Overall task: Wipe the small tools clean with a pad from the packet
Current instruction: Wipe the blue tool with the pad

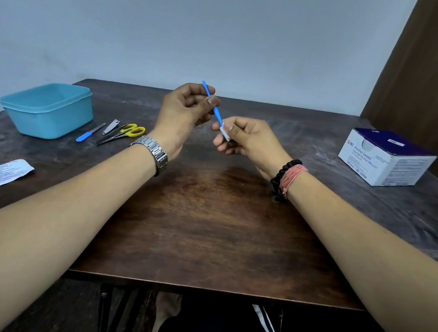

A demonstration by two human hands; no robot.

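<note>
At the lower left of the frame a torn packet (7, 172) is lying flat, with a blue-handled file (89, 133), clippers (111, 126) and yellow scissors (125, 132) waiting above it. At centre, the left hand (182, 116) is pinching a blue stick tool (212, 104) while the right hand (244, 139) is squeezing a white pad (225, 132) around its lower end. The wiping step seems underway; next, the pad likely needs drawing along the shaft.

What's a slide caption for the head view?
Left hand holds a blue tool while right hand wipes its lower end with a white pad.
</note>
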